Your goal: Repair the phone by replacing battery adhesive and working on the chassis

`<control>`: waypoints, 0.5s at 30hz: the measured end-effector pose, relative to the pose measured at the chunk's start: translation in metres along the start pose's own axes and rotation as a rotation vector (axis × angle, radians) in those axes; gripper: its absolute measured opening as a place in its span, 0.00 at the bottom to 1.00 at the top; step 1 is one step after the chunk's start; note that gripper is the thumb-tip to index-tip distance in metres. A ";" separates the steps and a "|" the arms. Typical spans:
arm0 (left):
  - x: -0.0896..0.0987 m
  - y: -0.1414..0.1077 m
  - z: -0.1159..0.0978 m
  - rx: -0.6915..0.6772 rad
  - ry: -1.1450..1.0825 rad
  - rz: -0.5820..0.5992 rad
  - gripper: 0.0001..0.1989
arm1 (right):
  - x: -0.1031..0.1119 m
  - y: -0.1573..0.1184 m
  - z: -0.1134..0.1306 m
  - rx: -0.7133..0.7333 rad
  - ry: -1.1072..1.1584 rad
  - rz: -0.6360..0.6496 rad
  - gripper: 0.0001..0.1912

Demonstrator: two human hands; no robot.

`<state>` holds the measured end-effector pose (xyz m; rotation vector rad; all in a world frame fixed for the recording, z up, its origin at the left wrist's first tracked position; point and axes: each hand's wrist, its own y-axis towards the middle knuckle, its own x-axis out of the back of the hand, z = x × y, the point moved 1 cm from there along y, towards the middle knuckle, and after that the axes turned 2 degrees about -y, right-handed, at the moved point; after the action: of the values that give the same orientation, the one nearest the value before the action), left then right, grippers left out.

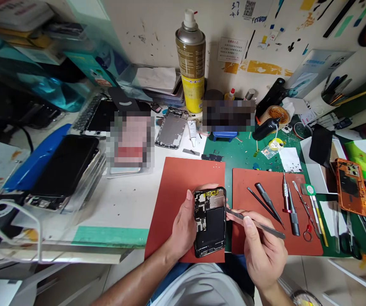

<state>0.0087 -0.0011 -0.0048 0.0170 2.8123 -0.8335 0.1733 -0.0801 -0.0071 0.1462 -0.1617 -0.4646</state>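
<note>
My left hand [184, 225] is wrapped round the left side of an opened smartphone [215, 225], whose battery and circuit boards face up. The phone is tilted a little above the left red-brown mat [179, 182]. In my right hand [264, 253] I grip metal tweezers [270, 230] between thumb and fingers. Their tip points left and meets the phone's right edge near the top; whether it touches a part there I cannot tell. Some of my right fingers are hidden behind the tweezers and the phone.
On the right mat [243, 238] lie a dark screwdriver [267, 202] and several other hand tools. A spray can [190, 63] stands at the back, near a grey phone frame [172, 129]. To the left is a black phone screen [66, 165]; an orange phone back [351, 187] lies far right.
</note>
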 end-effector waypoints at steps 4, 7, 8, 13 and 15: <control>-0.004 -0.001 -0.006 -0.004 0.029 0.000 0.37 | 0.002 0.001 0.000 -0.040 0.047 -0.001 0.10; -0.004 -0.001 -0.006 0.037 -0.018 0.014 0.40 | 0.004 0.002 0.000 -0.054 0.090 0.034 0.11; -0.004 -0.001 -0.006 0.047 -0.037 0.023 0.40 | 0.004 0.002 0.000 -0.057 0.100 0.045 0.11; -0.004 -0.001 -0.009 0.008 -0.022 -0.022 0.38 | 0.005 0.003 -0.001 -0.058 0.119 0.064 0.11; -0.004 -0.002 -0.009 0.006 -0.041 -0.019 0.37 | 0.006 0.004 -0.002 -0.057 0.126 0.059 0.11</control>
<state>0.0109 0.0025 0.0041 -0.0262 2.7756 -0.8366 0.1803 -0.0793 -0.0073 0.1141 -0.0288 -0.3997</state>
